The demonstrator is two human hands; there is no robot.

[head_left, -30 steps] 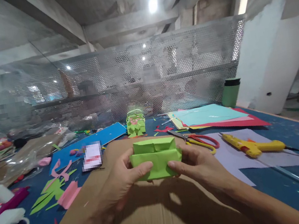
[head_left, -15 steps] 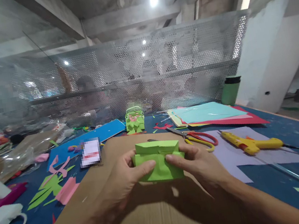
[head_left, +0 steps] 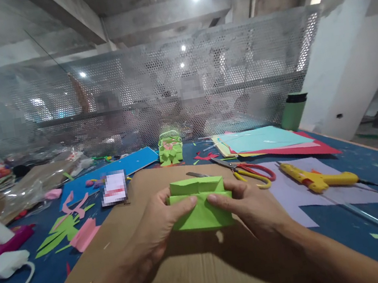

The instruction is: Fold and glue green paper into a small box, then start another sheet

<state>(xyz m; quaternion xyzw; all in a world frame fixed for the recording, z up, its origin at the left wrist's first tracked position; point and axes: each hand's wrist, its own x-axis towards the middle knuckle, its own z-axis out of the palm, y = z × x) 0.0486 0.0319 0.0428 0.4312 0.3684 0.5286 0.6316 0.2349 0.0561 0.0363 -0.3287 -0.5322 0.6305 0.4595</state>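
Both hands hold a folded lime-green paper piece (head_left: 202,207) just above a brown cardboard sheet (head_left: 182,273). My left hand (head_left: 160,228) grips its left side, thumb pressed on the front flap. My right hand (head_left: 251,208) grips its right side, thumb on the same flap, the two thumbs nearly meeting at the middle. The fingers of both hands are curled behind the paper.
Red-and-yellow scissors (head_left: 248,172), a yellow glue gun (head_left: 317,180) on white paper, a stack of coloured sheets (head_left: 265,143), a green cup (head_left: 293,112), a small green paper basket (head_left: 170,149), pink and green cut-outs (head_left: 73,228), white chargers (head_left: 3,264). People sit behind a perforated screen (head_left: 167,97).
My thumbs have slid inward along the front flap until they almost touch. The paper piece stays at about the same spot above the cardboard.
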